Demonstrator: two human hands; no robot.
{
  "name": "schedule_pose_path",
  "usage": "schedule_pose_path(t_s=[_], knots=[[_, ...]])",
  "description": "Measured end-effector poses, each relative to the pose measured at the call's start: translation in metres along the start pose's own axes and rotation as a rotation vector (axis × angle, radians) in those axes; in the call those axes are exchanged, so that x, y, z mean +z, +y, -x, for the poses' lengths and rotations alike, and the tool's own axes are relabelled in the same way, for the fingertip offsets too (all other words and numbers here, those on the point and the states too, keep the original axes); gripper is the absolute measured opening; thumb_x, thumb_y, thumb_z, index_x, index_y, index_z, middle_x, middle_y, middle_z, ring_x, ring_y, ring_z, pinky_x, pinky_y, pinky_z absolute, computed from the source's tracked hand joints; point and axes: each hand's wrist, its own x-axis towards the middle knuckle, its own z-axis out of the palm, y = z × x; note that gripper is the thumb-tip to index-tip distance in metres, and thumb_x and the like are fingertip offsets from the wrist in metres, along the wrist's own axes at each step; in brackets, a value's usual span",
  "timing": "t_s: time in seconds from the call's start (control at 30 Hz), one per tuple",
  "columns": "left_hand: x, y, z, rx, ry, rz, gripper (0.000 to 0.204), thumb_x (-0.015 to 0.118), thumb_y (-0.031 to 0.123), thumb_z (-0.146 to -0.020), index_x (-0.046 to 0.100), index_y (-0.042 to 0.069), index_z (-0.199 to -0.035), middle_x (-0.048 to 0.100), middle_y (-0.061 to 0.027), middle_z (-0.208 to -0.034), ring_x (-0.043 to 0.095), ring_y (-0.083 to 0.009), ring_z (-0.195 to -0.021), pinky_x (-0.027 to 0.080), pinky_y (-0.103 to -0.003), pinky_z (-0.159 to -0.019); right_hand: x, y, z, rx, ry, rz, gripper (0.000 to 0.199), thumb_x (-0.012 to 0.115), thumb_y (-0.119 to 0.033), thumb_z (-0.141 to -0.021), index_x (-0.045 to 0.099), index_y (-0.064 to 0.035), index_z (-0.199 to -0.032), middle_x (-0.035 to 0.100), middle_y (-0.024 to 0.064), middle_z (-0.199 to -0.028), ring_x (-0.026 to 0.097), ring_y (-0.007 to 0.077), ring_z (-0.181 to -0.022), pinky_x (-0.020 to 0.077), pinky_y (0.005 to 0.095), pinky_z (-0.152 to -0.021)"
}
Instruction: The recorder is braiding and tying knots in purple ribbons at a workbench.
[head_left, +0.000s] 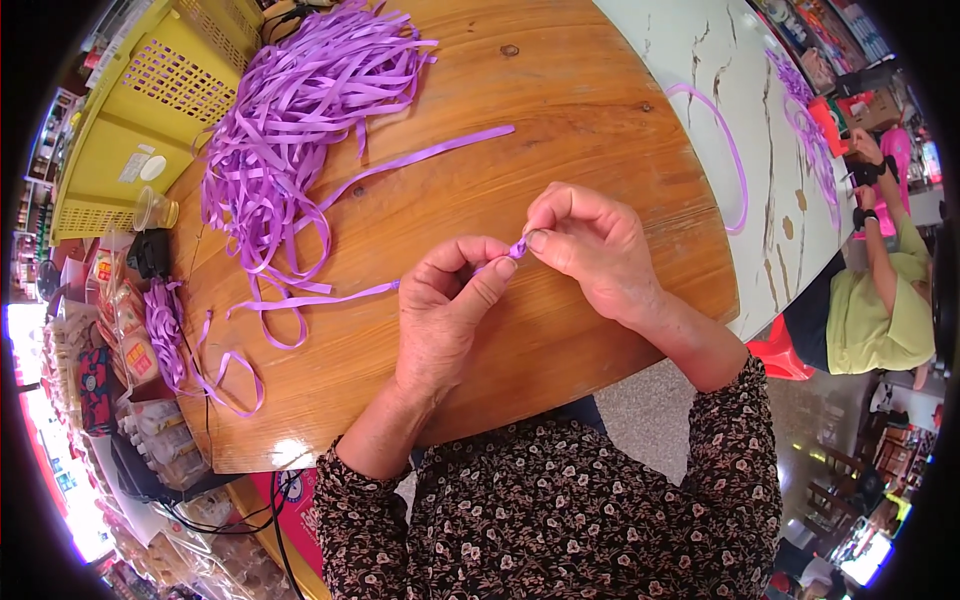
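Note:
Above the wooden table, my left hand pinches a purple ribbon between thumb and forefinger. My right hand is closed on the same ribbon's end, its thumb and forefinger pressed together just beside the left fingertips. The short piece between the hands looks folded or knotted; whether a small fitting is in it I cannot make out. From behind my left hand the ribbon's tail runs left across the wood. A large tangled pile of purple ribbons lies beyond my left hand, with one loose strip reaching right.
A yellow perforated basket stands at the far left, near a clear plastic cup. A smaller purple ribbon bundle and packaged goods crowd the left edge. A white marbled table adjoins on the right, where a person in light green works.

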Motion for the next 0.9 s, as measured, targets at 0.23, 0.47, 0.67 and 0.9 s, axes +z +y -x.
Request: schedule_pose_path(t_s=[0.23, 0.47, 0.67, 0.9], knots=[[0.001, 0.003, 0.001, 0.039, 0.045, -0.016, 0.011, 0.064, -0.001, -0.083, 0.063, 0.001, -0.094, 0.062, 0.0007, -0.088, 0.053, -0.0041, -0.079, 0.042, -0.017, -0.070, -0.009, -0.001, -0.004, -0.403, -0.039, 0.468, 0.015, 0.060, 0.004, -0.080, 0.061, 0.0015, -0.094, 0.056, 0.0053, -0.088, 0.051, 0.0129, -0.081, 0.0419, 0.0240, -0.070], [0.002, 0.003, 0.002, 0.042, 0.065, -0.048, 0.010, 0.064, 0.000, -0.084, 0.064, 0.001, -0.094, 0.062, 0.0015, -0.087, 0.051, -0.0021, -0.074, 0.041, -0.015, -0.065, -0.006, -0.016, -0.008, -0.604, -0.112, 0.744, 0.030, 0.069, -0.002, -0.076, 0.064, -0.0010, -0.105, 0.060, 0.0077, -0.096, 0.056, 0.0205, -0.089, 0.0451, 0.0286, -0.075], [0.003, 0.002, 0.001, 0.038, 0.040, -0.081, 0.009, 0.064, 0.001, -0.084, 0.064, 0.000, -0.094, 0.061, 0.0030, -0.083, 0.048, -0.0004, -0.069, 0.038, -0.014, -0.058, -0.011, -0.010, -0.009, -0.534, -0.198, 0.695, 0.019, 0.071, -0.002, -0.075, 0.066, -0.0037, -0.093, 0.061, 0.0062, -0.088, 0.056, 0.0200, -0.085, 0.0460, 0.0293, -0.071], [0.003, 0.002, 0.002, 0.006, 0.039, -0.098, 0.009, 0.064, 0.001, -0.084, 0.064, 0.000, -0.093, 0.060, 0.0035, -0.082, 0.048, -0.0006, -0.069, 0.038, -0.014, -0.060, -0.009, -0.007, -0.009, -0.484, -0.172, 0.606, 0.010, 0.064, 0.005, -0.077, 0.061, -0.0005, -0.085, 0.058, 0.0073, -0.083, 0.054, 0.0176, -0.078, 0.0427, 0.0277, -0.069]])
